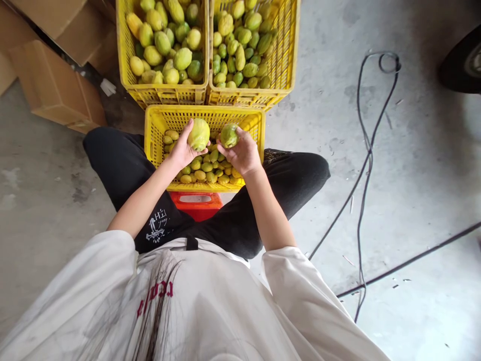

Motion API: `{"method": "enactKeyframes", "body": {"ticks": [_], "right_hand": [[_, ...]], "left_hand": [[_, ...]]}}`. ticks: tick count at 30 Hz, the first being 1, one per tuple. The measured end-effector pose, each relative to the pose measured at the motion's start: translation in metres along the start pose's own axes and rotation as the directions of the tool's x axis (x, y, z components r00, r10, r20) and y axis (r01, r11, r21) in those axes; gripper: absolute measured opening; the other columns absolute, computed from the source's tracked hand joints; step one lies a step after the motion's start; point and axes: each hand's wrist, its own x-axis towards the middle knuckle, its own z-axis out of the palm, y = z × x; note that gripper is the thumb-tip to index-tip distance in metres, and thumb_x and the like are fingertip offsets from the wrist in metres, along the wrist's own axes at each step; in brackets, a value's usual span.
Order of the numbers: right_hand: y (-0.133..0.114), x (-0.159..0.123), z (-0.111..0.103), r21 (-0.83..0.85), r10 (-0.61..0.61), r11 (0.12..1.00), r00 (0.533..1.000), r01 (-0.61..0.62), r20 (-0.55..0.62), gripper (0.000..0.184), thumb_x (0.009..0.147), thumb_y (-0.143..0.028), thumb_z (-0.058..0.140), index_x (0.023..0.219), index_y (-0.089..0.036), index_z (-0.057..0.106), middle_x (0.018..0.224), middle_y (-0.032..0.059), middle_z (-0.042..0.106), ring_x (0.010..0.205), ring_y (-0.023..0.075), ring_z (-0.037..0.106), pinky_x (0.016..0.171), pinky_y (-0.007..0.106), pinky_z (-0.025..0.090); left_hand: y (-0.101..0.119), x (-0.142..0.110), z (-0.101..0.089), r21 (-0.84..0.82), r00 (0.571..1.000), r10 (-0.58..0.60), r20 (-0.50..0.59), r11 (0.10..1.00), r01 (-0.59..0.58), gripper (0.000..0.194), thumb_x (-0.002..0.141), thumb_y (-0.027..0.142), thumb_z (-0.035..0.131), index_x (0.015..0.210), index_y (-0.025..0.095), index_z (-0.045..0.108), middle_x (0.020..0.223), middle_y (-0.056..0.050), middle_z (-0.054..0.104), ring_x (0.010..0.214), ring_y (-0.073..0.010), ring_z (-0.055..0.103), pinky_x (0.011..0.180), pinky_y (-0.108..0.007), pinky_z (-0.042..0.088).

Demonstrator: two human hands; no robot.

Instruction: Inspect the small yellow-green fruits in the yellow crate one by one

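Observation:
My left hand is closed round a large yellow-green lemon, its thumb along the near side. In my right hand is a smaller, greener lemon, gripped between thumb and fingers. Both fruits are held side by side, a little apart, above a yellow plastic crate between my knees. Smaller green and yellow lemons lie in that crate, partly hidden by my hands and forearms.
Beyond it stand two more yellow crates, the left crate and the right crate, both holding many lemons. A red stool shows below me. Cardboard boxes are at left; a black cable and a wheel are at right.

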Motion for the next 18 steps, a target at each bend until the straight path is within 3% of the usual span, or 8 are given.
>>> {"method": "enactKeyframes", "body": {"ticks": [4,7,13,18], "right_hand": [[0.007,0.001,-0.001,-0.03,0.03,0.999,0.999,-0.03,-0.024,0.044,0.078,-0.048,0.095,0.103,-0.03,0.064,0.093,-0.0011,0.074,0.09,0.0221,0.077,0.077,0.033,0.071],[0.007,0.0,0.001,-0.056,0.07,0.996,0.998,-0.07,-0.003,0.045,0.075,-0.045,0.098,0.101,-0.031,0.064,0.091,-0.0009,0.073,0.081,0.0205,0.073,0.063,0.029,0.065],[0.005,0.002,0.001,-0.008,0.066,0.998,0.998,-0.067,-0.022,0.042,0.084,-0.051,0.091,0.104,-0.03,0.06,0.092,0.0003,0.075,0.099,0.0268,0.079,0.075,0.036,0.069],[0.0,0.002,-0.002,0.118,0.043,0.992,0.999,-0.046,0.026,0.029,0.091,-0.051,0.076,0.104,-0.029,0.062,0.106,0.0041,0.082,0.116,0.0341,0.08,0.087,0.049,0.073]], "left_hand": [[0.002,-0.001,0.0,-0.015,0.999,-0.04,0.027,0.999,0.041,0.056,0.113,0.062,0.05,0.154,0.026,0.062,0.115,-0.007,0.083,0.11,-0.0271,0.085,0.089,-0.035,0.072],[0.002,0.0,-0.002,-0.069,0.991,-0.103,0.084,0.992,0.108,0.058,0.113,0.06,0.045,0.158,0.025,0.058,0.123,-0.009,0.084,0.113,-0.03,0.085,0.089,-0.039,0.073],[-0.002,0.008,-0.005,-0.161,0.994,-0.081,0.078,0.983,0.093,0.049,0.115,0.049,0.043,0.154,0.023,0.058,0.112,-0.007,0.085,0.112,-0.0297,0.086,0.089,-0.039,0.074],[-0.003,0.007,-0.005,-0.105,0.996,-0.064,0.064,0.992,0.07,0.049,0.111,0.054,0.06,0.153,0.027,0.061,0.116,-0.006,0.084,0.108,-0.0264,0.086,0.091,-0.035,0.072]]}}
